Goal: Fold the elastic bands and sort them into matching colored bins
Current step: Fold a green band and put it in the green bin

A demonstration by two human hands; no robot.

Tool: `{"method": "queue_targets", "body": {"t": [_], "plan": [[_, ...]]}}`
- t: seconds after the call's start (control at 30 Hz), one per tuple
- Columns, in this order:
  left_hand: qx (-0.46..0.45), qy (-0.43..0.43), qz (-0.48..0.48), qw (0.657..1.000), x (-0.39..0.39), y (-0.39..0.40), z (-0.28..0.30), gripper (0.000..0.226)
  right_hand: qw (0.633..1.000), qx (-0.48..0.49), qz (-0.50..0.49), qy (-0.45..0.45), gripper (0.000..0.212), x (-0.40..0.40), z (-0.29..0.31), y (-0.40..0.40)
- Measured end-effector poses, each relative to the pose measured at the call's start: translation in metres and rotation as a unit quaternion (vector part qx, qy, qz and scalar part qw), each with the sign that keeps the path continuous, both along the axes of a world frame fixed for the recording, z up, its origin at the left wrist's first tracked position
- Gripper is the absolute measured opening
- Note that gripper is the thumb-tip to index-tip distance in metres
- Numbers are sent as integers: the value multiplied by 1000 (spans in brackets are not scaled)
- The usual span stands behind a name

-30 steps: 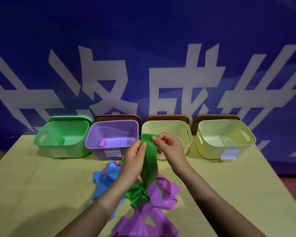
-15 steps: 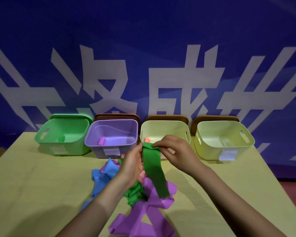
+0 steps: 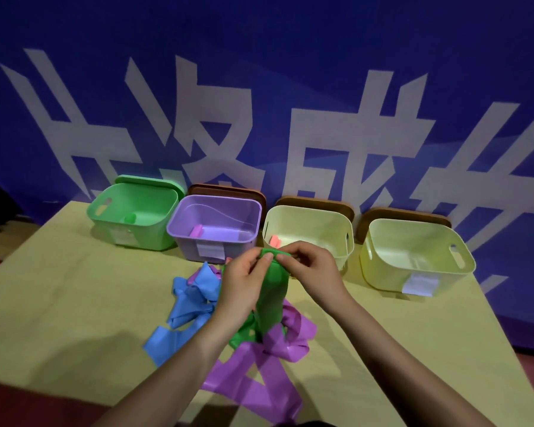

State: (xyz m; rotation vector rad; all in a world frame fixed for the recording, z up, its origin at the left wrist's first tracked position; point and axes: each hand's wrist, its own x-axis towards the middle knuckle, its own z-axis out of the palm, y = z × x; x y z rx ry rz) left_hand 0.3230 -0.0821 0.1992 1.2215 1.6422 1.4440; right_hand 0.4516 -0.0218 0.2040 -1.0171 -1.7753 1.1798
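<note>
Both hands pinch the top fold of a green band (image 3: 272,291) above the middle of the tabletop (image 3: 74,303).

The left hand (image 3: 244,282) and right hand (image 3: 313,272) meet fingertip to fingertip, thumbs and forefingers grasping the band's upper edge; it hangs down onto a heap of purple bands (image 3: 259,377) and blue bands (image 3: 188,306). Both forearms reach in from the near edge. Along the far edge stand 4 bins: a green bin (image 3: 133,238), a purple bin (image 3: 216,251), a cream bin (image 3: 342,241) just behind the hands and a yellow bin (image 3: 413,275) toward the right corner. Bare tabletop lies open at the left and the right of the heap.
</note>
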Motion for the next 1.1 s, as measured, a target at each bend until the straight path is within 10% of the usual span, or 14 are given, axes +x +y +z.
{"method": "queue_targets", "body": {"t": [0.23,0.53,1.1], "plan": [[21,71,31,997,-3,-5,-5,18,987,154,-12,-54,11,-5,-4,-2],[-69,-230,-31,970,-22,2,0,15,995,99,-28,5,4,-19,0,0],[-93,-361,-72,925,-33,3,11,29,939,323,68,-101,26,-7,6,6]]}}
